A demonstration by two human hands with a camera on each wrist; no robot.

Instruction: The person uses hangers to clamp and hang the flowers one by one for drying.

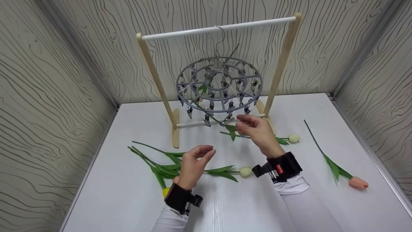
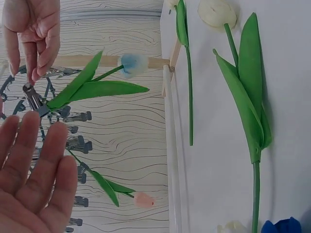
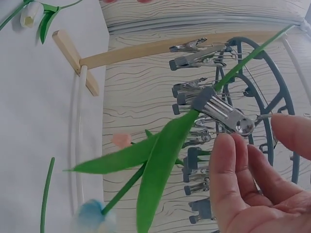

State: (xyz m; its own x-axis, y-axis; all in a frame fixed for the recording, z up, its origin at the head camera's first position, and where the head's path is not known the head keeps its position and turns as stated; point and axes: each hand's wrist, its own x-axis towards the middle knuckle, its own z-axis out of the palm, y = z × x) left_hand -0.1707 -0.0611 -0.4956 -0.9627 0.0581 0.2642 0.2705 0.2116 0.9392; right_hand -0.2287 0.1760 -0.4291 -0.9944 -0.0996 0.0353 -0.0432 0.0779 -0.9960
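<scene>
A grey metal clip (image 3: 226,114) at the front edge of a round hanging clip rack (image 1: 220,110) grips the stem of a blue-and-white tulip (image 2: 133,64). The bloom hangs low, its two leaves spread below the clip, and the stem rises past the rack's ring. My right hand (image 1: 256,130) is at the clip's handle end, thumb and fingers apart on either side of it. Lower and to the left, my left hand (image 1: 196,164) hovers above the table with relaxed fingers, holding nothing. Further back, a pink tulip (image 2: 144,199) also hangs from a clip.
The rack hangs by a hook from the white bar (image 1: 193,31) of a wooden stand. On the white table lie two white tulips (image 1: 245,171) (image 1: 293,138), a peach tulip (image 1: 358,182) at the right, and several stems (image 1: 154,164) with a yellow bloom (image 1: 166,192) near the left wrist.
</scene>
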